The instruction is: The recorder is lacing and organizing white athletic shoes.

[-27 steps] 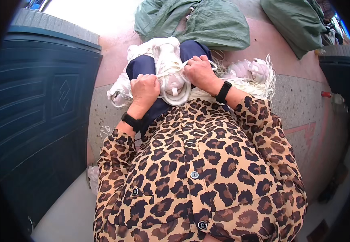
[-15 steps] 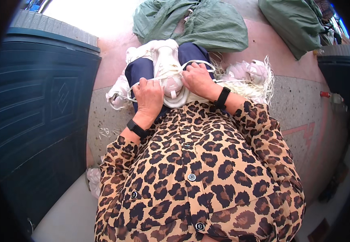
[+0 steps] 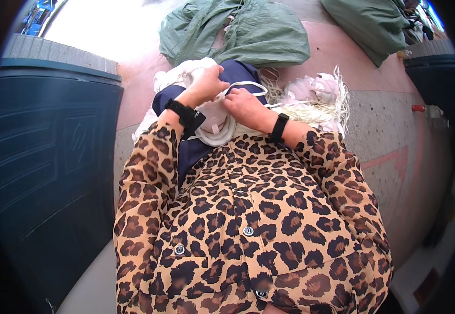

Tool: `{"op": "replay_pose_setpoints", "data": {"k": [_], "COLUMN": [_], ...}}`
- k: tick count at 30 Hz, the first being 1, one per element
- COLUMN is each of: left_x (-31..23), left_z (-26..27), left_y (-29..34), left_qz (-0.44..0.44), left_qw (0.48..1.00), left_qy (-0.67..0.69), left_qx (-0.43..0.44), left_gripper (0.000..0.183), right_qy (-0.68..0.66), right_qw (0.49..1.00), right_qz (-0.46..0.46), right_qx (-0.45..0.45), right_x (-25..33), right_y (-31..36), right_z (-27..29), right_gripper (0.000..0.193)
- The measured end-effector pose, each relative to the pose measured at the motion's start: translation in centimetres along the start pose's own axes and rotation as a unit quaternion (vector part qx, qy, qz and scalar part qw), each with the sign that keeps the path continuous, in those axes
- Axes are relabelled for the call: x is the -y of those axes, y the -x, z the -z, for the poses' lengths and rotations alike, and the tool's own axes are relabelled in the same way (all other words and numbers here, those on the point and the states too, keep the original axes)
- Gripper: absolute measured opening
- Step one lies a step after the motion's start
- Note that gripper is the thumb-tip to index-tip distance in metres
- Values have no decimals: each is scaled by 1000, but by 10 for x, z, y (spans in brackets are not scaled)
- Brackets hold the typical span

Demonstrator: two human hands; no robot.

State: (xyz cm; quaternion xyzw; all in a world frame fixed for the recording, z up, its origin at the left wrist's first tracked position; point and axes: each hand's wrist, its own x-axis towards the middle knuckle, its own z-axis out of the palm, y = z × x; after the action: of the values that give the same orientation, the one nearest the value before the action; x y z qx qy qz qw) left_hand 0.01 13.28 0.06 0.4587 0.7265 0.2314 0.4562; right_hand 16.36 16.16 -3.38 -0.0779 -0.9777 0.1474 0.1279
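Note:
A white and pale pink sneaker (image 3: 216, 116) lies across my lap, its toe toward me. My left hand (image 3: 205, 86) reaches over its upper part, fingers pinched together by the lacing; the shoelace at its fingertips is partly hidden. Close by on the right, my right hand (image 3: 245, 109) is closed on the white shoelace (image 3: 253, 83), which arcs out in a loop above my right knee. The left wrist and hand cover part of the sneaker. More white shoe material (image 3: 167, 79) rests by my left knee.
A heap of loose white laces (image 3: 329, 111) lies at the right, with pale pink shoes (image 3: 311, 89) on it. Green sacks (image 3: 269, 39) (image 3: 366, 26) stand beyond my knees. A dark blue panelled door (image 3: 49, 136) stands at left.
My left hand has moved up and right, from the left of the sneaker to over its upper part. The right hand stays near the lacing. My view has shifted slightly.

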Motion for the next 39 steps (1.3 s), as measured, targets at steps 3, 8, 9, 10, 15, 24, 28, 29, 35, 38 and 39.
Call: {"op": "replay_pose_setpoints", "data": {"k": [3, 8, 9, 10, 15, 24, 28, 29, 35, 38, 39], "left_x": [-11, -7, -7, -7, -9, 33, 49, 51, 62, 69, 70], "left_z": [0, 18, 23, 27, 17, 34, 38, 37, 29, 26, 26], "left_y": [-18, -8, -5, -2, 0, 41, 83, 88, 91, 89, 88], "left_qz": [83, 91, 96, 92, 139, -113, 51, 13, -17, -4, -6], "left_qw": [993, 972, 966, 960, 876, 976, 998, 998, 997, 996, 995], "left_qy": [-44, 217, 238, 265, 461, -133, -20, -31, -37, -36, -41], "left_qx": [69, 24, 14, 6, 21, -127, -37, -47, -65, -83, -93], "left_gripper": [49, 57, 57, 58, 46, 40, 45, 46, 47, 47, 46], "right_qy": [70, 165, 137, 69, -145, -706, -620, -619, -567, -521, -490], "right_qw": [997, 985, 988, 992, 926, 665, 717, 704, 721, 779, 802], "right_qz": [12, 41, 65, 92, 86, -68, -300, -305, -357, -317, -305], "right_qx": [-1, -3, 36, -56, -338, -234, 104, 168, 177, 146, 155], "right_x": [6, 7, 7, 10, 29, 10, 26, 33, 51, 53, 54], "right_y": [-4, -13, -18, -26, -65, -52, -49, -47, -36, -42, -44], "right_z": [3, 6, 13, 23, 141, 190, 105, 84, -2, -17, -21], "right_gripper": [10, 11, 10, 9, 10, 15, 25, 23, 23, 19, 19]}}
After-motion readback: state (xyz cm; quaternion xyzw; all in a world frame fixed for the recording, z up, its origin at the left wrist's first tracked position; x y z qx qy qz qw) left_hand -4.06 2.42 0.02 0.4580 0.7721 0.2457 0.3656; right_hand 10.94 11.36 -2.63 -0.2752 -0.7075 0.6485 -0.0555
